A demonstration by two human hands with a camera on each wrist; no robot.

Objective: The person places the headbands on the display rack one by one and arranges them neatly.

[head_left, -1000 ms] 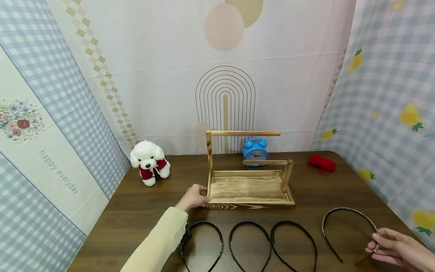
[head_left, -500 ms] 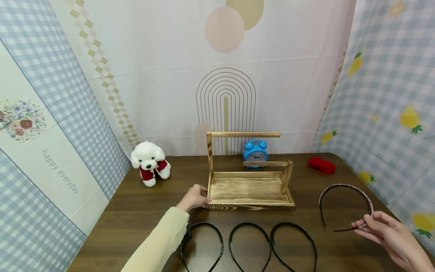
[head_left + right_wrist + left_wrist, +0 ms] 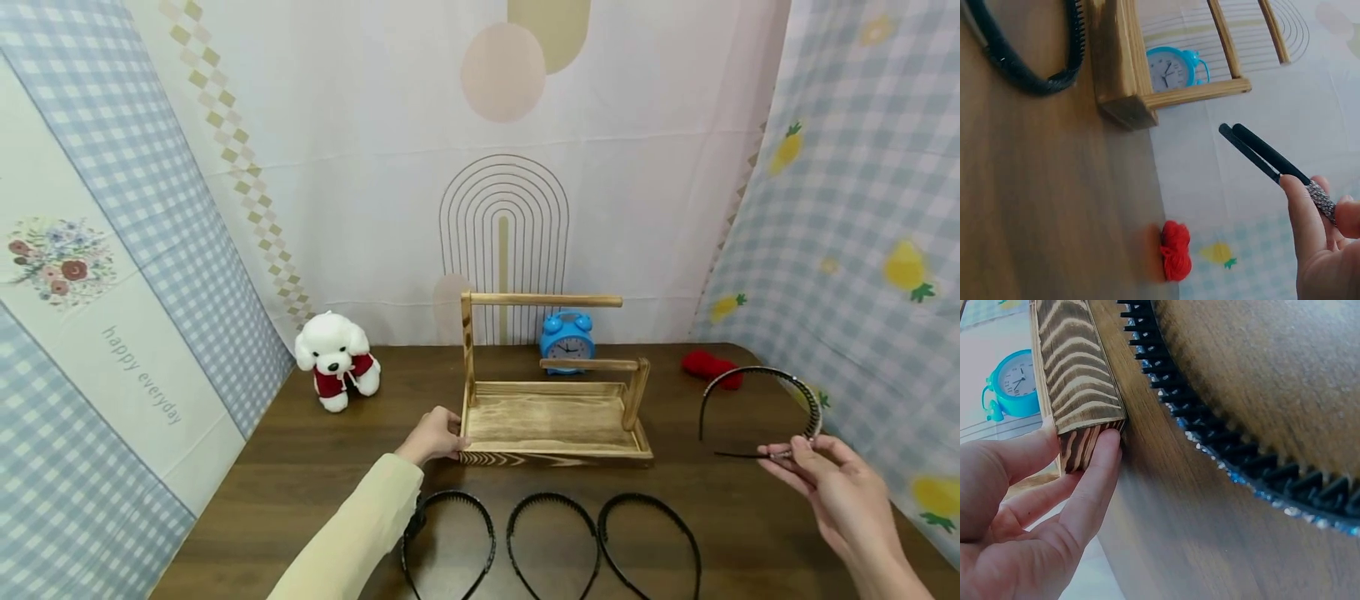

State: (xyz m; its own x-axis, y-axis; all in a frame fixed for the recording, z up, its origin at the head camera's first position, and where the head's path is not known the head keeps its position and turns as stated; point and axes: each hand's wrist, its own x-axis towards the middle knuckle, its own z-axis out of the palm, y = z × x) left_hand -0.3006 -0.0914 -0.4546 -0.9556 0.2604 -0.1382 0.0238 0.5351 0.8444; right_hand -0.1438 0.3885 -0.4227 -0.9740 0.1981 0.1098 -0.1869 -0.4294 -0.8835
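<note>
My left hand [image 3: 432,437] grips the front left corner of a wooden rack [image 3: 555,458], thumb on one side and fingers against its end, as the left wrist view shows. The rack has a shallow tray base, a tall bar on the left and a lower bar on the right. To its right, my right hand [image 3: 840,487] pinches a dark, glittery headband [image 3: 798,383] by one side and holds it above the table. Three more black headbands lie in front of the rack: a left one [image 3: 491,533], a middle one [image 3: 551,497] and a right one [image 3: 693,542].
A blue alarm clock [image 3: 567,337] stands behind the rack. At the back left sits a white toy dog [image 3: 332,346] in red. Red yarn [image 3: 701,364] lies at the back right of the brown table [image 3: 315,492]. Printed cloths hang around the table.
My right hand has raised the headband from the tabletop and moved it up and slightly left in the head view. My left hand stays on the rack's corner.
</note>
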